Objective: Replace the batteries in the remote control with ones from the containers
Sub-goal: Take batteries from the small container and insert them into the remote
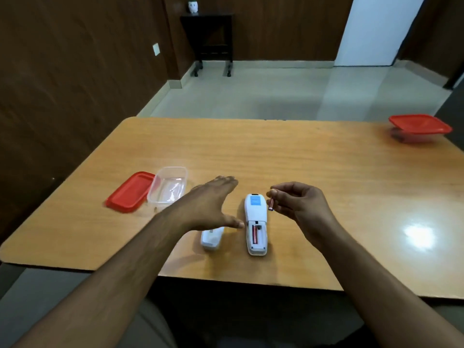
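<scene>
The remote control (256, 223) is laid face down on the wooden table (313, 177), near the front edge, with its battery compartment uncovered. 1 red battery (254, 234) is seen in the left slot; the right slot looks empty. The white battery cover (212, 237) is laid just beside the remote, on its left, partly hidden under the left hand (213, 205).

The left hand is held flat and wide open above the table, with nothing in it. The right hand (298, 202) is closed in a pinch on a second red battery (270, 204), which is held between thumb and fingertips just beside the top of the remote.

The step in hand is judged to be the placing of this battery into the empty slot. To do it well, the remote should be steadied with the free left hand. The flat end of the battery should be pressed against the spring first, then the other end pushed down until it is seated. The polarity marks in the slot should be checked; they are too small to be seen here.

An open clear container (169, 184) is placed beside its red lid (129, 192) at the left, and a closed container (419, 129) with a red lid is far at the right.

A blue label (255, 200) is seen on the remote, but no writing or brand can be read.
</scene>
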